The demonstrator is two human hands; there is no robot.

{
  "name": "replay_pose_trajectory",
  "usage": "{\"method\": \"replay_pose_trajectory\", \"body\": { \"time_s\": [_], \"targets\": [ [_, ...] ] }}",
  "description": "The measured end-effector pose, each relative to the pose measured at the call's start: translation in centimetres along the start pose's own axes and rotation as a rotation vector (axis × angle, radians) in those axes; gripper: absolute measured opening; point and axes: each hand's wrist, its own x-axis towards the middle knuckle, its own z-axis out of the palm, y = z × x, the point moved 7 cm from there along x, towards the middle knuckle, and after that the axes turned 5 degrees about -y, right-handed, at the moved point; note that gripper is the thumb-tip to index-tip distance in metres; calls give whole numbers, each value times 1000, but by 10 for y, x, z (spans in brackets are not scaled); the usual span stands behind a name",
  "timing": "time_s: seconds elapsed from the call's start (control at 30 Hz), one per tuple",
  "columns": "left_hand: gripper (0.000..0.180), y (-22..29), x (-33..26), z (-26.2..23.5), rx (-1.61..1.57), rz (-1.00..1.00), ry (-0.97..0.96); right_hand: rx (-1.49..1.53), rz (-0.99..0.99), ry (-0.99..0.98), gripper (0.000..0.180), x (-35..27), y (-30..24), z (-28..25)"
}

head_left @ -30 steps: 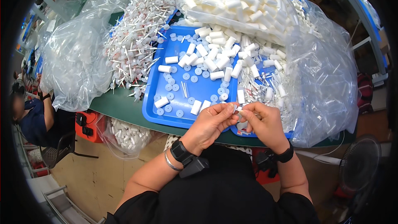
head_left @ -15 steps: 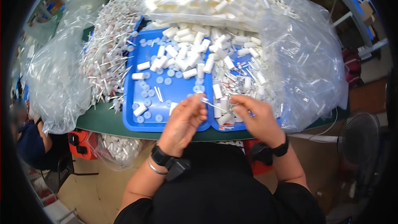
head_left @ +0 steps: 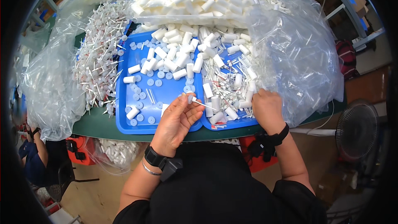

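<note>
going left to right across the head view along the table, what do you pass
clear plastic bag → heap of thin white sticks with caps → blue tray → left hand pinching a thin stick → right hand in the small parts → big clear plastic bag → fan

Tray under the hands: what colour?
Blue. The tray shows best in the head view, with small white tubes scattered on it.

trays (head_left: 166, 93): bright blue
tubes (head_left: 180, 74) on the trays: plain white
round caps (head_left: 158, 74) among the tubes: pale translucent blue
bags (head_left: 298, 58) around the trays: clear, glossy
table (head_left: 97, 122) under the trays: dark green
wristbands (head_left: 277, 136) below the trays: black
</note>
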Motion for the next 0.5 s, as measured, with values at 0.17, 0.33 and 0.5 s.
{"method": "replay_pose_trajectory", "body": {
  "time_s": [0.17,0.33,0.5],
  "targets": [
    [37,6,-4,0,24,16,11,180,120,40,1,1,12,-17],
    [34,6,-7,15,40,4,-8,574,54,57,8,0,-9,-60],
    [33,1,-8,34,56,-20,-84,785,-116,37,10,9,-61,-81]
  ]
}}
